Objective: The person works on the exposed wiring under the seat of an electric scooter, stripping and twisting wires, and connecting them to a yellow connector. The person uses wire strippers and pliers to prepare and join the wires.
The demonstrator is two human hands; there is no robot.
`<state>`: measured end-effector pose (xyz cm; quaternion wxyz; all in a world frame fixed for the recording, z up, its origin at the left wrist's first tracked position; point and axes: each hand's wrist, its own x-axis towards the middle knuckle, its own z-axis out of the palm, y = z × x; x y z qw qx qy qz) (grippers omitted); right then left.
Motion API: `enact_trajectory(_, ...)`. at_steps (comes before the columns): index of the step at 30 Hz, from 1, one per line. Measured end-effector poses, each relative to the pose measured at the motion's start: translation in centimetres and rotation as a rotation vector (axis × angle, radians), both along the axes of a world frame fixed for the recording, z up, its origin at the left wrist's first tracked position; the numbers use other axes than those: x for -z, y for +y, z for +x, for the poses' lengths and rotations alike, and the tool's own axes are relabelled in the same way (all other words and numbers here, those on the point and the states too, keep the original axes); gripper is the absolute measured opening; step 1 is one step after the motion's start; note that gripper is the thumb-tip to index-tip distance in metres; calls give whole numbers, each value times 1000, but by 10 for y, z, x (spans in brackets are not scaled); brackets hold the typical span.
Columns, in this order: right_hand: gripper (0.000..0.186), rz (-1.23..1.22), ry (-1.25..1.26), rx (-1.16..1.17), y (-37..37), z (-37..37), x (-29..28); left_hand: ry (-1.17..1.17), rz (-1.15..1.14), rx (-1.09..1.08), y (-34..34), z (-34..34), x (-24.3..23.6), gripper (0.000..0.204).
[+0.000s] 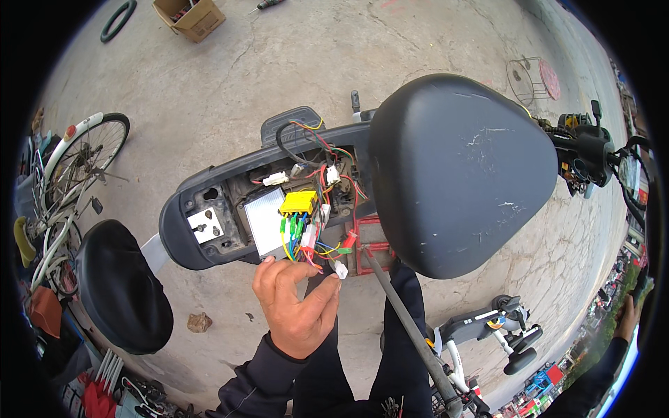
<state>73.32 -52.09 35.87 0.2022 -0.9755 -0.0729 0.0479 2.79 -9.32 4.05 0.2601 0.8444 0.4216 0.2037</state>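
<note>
A white plug (340, 269) is located at the thumb tip of the left hand (298, 306), just off the near edge of the scooter body (175, 233). The left fingers are curled; a firm grip cannot be confirmed. The right hand (629, 319) cannot be judged. The plug is best held by its shell, with the wires (300, 226) left unstrained. No lettering can be read on the exposed parts.

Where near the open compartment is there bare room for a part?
Widest: the concrete floor between the cardboard box and the scooter body. A smaller patch lies between that body and the stone. Beside the left hand, the open compartment is crowded with wires, a yellow connector and a silver box.
</note>
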Motion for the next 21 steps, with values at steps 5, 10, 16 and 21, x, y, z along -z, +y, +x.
enact_trajectory(5,30,-11,-4,-15,-1,2,0,131,84,37,-39,-1,5,36)
enact_trajectory(10,32,-37,-5,-16,-3,4,-3,-36,-186,86,-59,-13,16,25)
enact_trajectory(16,34,-19,-5,13,-4,6,-2,-858,-1463,-571,-61,-4,47,35)
enact_trajectory(21,34,-20,20,5,1,5,-2,-1324,-1497,-709,-42,16,50,38)
